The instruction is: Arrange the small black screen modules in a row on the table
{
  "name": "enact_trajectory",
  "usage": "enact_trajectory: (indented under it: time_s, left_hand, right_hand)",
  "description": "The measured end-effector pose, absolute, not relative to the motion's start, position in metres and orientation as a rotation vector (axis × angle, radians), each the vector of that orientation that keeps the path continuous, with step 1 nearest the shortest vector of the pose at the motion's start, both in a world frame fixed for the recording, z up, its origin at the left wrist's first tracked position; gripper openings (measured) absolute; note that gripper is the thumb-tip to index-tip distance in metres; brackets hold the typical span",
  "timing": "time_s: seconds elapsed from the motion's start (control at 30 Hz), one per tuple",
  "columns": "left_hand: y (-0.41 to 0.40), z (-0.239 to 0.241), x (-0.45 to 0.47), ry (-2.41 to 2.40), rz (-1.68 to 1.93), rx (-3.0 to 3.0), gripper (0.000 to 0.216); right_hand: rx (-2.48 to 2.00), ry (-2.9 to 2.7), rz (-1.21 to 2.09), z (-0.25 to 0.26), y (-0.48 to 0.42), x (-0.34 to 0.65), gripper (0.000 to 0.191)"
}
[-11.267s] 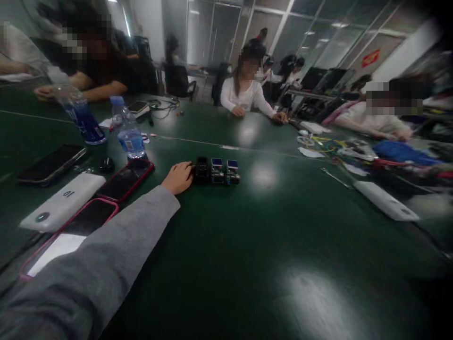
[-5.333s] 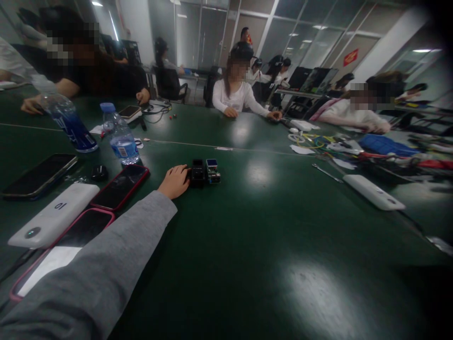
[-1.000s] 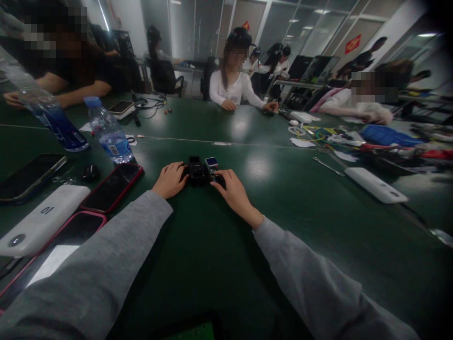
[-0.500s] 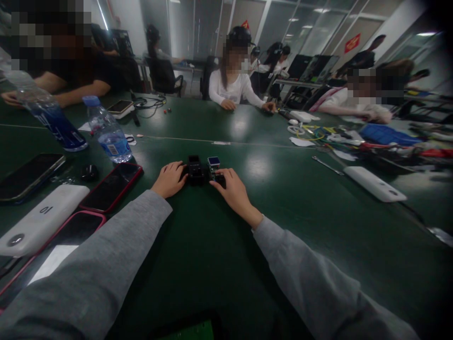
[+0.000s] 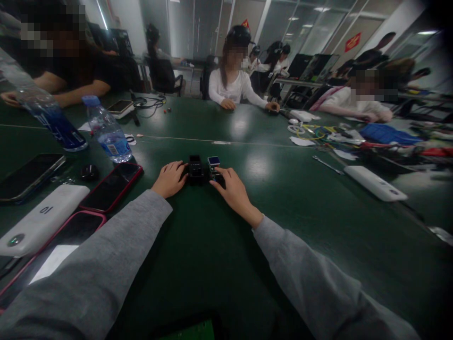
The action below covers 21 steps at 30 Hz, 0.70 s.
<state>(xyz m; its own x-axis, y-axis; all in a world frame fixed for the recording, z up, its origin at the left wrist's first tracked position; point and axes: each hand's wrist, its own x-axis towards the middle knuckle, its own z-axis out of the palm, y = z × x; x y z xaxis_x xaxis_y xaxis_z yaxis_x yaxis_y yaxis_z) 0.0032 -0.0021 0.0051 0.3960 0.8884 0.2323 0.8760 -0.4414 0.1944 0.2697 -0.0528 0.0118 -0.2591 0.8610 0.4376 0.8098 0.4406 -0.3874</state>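
Note:
My left hand (image 5: pixel 170 179) rests on the green table, fingers loosely stretched, its fingertips and thumb at the left side of a small black box-shaped device (image 5: pixel 196 170). That device stands on the table and has a dark panel on top. Just to its right is a small module with a white-edged dark screen (image 5: pixel 213 162) and what looks like a bare circuit board below. My right hand (image 5: pixel 231 189) grips this module between thumb and fingers, which cover its right side. A narrow gap separates the two devices.
To the left are phones (image 5: pixel 111 188), a white power bank (image 5: pixel 44 217), an earbud case (image 5: pixel 89 173) and two bottles (image 5: pixel 109 132). A wrench (image 5: pixel 327 165), another power bank (image 5: pixel 375 183) and tangled cables (image 5: pixel 318 132) lie right. Co-workers sit across the table.
The black device has turned slightly beside my left hand. My right hand keeps its place on the module. A green light now shows on the left power bank.

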Motion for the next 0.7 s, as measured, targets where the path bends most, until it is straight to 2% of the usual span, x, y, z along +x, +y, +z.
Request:
enact_trajectory:
  time_s: [0.23,0.7]
  left_hand:
    - [-0.0046,0.0106,0.0052,1.647,0.380,2.572,0.053]
    - [-0.0011,0.0027,0.0017,1.627,0.456,2.595,0.048]
  right_hand:
    - [-1.394,-2.123,0.115,0.0132,-0.0534,0.2694,0.042]
    - [-1.341,-2.077,0.133,0.0101,-0.0519,0.2695,0.039]
